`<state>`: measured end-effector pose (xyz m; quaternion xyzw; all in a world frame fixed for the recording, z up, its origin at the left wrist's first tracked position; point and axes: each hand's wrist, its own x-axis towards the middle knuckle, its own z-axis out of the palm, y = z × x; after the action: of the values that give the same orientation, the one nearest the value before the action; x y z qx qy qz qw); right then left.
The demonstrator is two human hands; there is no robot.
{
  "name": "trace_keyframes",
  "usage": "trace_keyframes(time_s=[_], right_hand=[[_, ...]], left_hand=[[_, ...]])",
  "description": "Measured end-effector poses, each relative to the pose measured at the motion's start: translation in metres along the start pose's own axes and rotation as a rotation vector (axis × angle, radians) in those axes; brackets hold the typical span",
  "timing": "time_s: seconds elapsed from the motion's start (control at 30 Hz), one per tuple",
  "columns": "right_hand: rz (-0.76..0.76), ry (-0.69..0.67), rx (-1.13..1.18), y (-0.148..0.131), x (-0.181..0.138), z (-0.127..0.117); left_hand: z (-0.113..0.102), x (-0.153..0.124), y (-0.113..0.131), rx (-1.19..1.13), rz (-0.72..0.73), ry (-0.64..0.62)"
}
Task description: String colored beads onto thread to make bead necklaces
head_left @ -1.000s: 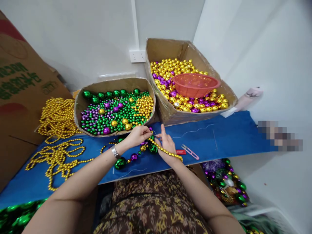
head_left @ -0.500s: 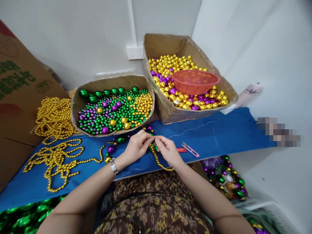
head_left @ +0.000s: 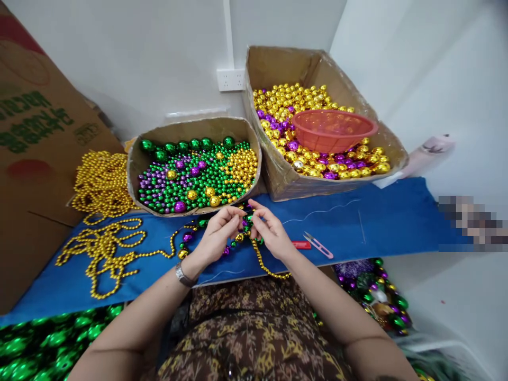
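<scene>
My left hand point(head_left: 217, 236) and my right hand point(head_left: 271, 233) meet over the blue cloth point(head_left: 381, 222), fingertips pinched together on a bead string point(head_left: 262, 262) of gold, green and purple beads. The string hangs from both hands; a gold strand loops down under my right wrist and a run with larger green and purple beads trails left past my left wrist. A silver watch is on my left wrist. A thin white thread point(head_left: 317, 212) lies on the cloth to the right of my hands.
A cardboard tray of green, purple and gold beads point(head_left: 194, 174) sits just behind my hands. A bigger box of gold beads point(head_left: 317, 153) holds a red plastic basket point(head_left: 333, 129). Gold strands point(head_left: 103, 222) pile at left. Pink snips point(head_left: 317, 246) lie to the right.
My hands have drawn together from apart and now pinch the string between them. The gold strand has slid from over my right hand to below it. The view shifted slightly.
</scene>
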<state>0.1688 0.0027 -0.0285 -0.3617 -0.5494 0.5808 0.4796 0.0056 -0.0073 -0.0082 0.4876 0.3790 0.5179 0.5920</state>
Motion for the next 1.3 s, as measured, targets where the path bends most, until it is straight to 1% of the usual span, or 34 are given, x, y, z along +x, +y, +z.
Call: trace_keyframes(time_s=[0.07, 0.1, 0.13, 0.23, 0.27, 0.33, 0.4, 0.43, 0.53, 0.57, 0.6, 0.63, 0.7, 0.73, 0.8, 0.9, 0.97, 1.0, 1.07, 1.13, 1.3], right_hand=[[0.023, -0.078, 0.035, -0.001, 0.005, -0.001], [0.027, -0.067, 0.059, -0.001, 0.007, -0.001], [0.023, -0.014, 0.085, -0.001, 0.009, 0.0], [0.013, 0.221, 0.172, 0.003, 0.011, 0.005], [0.015, 0.264, 0.203, 0.004, 0.01, 0.007], [0.009, 0.272, 0.247, 0.006, 0.007, 0.01], [-0.009, 0.204, 0.229, 0.005, 0.006, 0.011], [-0.014, 0.143, 0.198, 0.004, 0.005, 0.01], [0.008, -0.102, 0.067, 0.001, 0.008, 0.004], [0.01, -0.16, 0.013, 0.0, 0.009, 0.001], [0.002, -0.189, -0.054, -0.002, 0.011, -0.001], [-0.017, -0.189, -0.131, -0.004, 0.012, -0.003], [-0.083, -0.143, -0.309, -0.008, 0.015, -0.009], [-0.121, -0.121, -0.397, -0.011, 0.015, -0.011], [-0.181, -0.123, -0.538, -0.015, 0.017, -0.018], [-0.198, -0.172, -0.622, -0.02, 0.021, -0.027], [-0.168, -0.209, -0.615, -0.02, 0.023, -0.032], [-0.148, -0.23, -0.602, -0.02, 0.023, -0.033], [-0.111, -0.275, -0.562, -0.02, 0.024, -0.034], [-0.077, -0.31, -0.49, -0.02, 0.023, -0.033], [-0.016, -0.377, -0.266, -0.021, 0.025, -0.03]], left_hand=[[0.0, 0.001, 0.003, -0.041, 0.012, -0.024], [0.0, 0.001, 0.005, -0.051, 0.018, -0.026], [0.001, 0.001, 0.006, -0.064, 0.02, -0.02], [0.004, 0.001, 0.007, -0.126, 0.002, 0.035], [0.005, 0.001, 0.007, -0.148, -0.01, 0.057], [0.007, 0.0, 0.006, -0.174, -0.032, 0.076], [0.007, 0.0, 0.006, -0.175, -0.046, 0.049], [0.006, 0.0, 0.005, -0.17, -0.049, 0.019], [0.002, 0.001, 0.004, -0.136, -0.04, -0.09], [0.0, 0.001, 0.004, -0.118, -0.026, -0.122], [-0.002, 0.001, 0.005, -0.093, -0.006, -0.148], [-0.004, 0.002, 0.006, -0.059, 0.018, -0.169], [-0.009, 0.002, 0.012, 0.062, 0.081, -0.207], [-0.011, 0.002, 0.015, 0.161, 0.122, -0.228], [-0.014, 0.001, 0.023, 0.435, 0.246, -0.271], [-0.017, 0.001, 0.028, 0.901, 0.507, -0.283], [-0.018, 0.001, 0.023, 1.128, 0.661, -0.242], [-0.019, 0.002, 0.019, 1.206, 0.716, -0.215], [-0.02, 0.003, 0.009, 1.291, 0.781, -0.173], [-0.02, 0.006, 0.002, 1.295, 0.791, -0.16], [-0.017, 0.012, -0.004, 1.223, 0.698, -0.174]])
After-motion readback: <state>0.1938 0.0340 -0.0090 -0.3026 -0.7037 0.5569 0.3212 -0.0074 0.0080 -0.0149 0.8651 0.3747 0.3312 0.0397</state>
